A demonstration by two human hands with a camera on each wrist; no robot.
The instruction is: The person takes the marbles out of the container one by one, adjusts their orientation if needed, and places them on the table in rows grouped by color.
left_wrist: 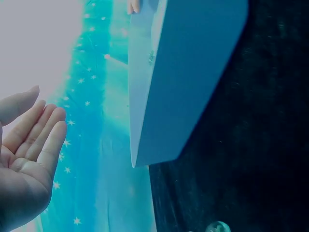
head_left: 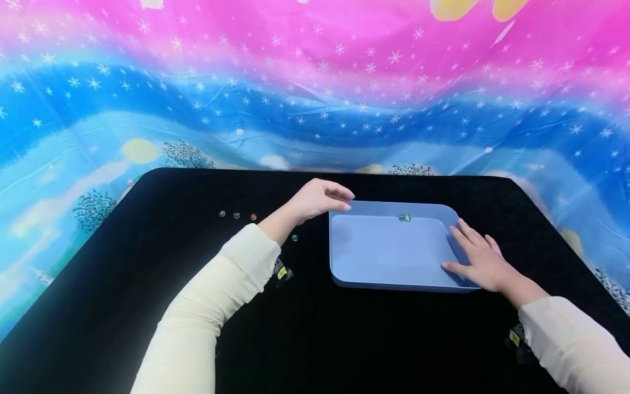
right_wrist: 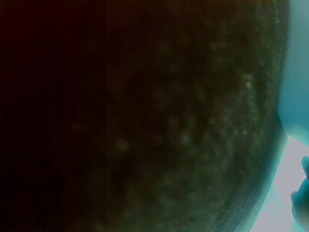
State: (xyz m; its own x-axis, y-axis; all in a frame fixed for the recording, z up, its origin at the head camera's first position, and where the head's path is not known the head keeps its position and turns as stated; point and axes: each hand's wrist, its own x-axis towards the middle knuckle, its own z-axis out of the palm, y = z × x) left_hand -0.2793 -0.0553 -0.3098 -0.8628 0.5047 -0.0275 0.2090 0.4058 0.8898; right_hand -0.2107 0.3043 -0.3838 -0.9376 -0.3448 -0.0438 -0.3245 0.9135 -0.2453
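Note:
A blue-grey rectangular tray [head_left: 384, 251] lies on the black table, with green-tinted glass marbles [head_left: 404, 218] by its far wall. My left hand [head_left: 320, 198] hovers by the tray's far left corner. In the left wrist view the left hand [left_wrist: 29, 159] has its fingers extended and thumb apart, the palm bare, beside the tray's outer wall [left_wrist: 188, 82]. My right hand [head_left: 479, 260] rests on the tray's right side, fingers spread at the rim and thumb over the inside. The right wrist view is mostly dark, with a bit of the right hand [right_wrist: 301, 203] at its edge.
Left of the tray, three small marbles [head_left: 236, 215] sit in a row on the black cloth [head_left: 394, 339]. Another marble [head_left: 295, 237] lies nearer the tray, close to the left wrist. Behind the table hangs a pink and blue printed curtain [head_left: 295, 98].

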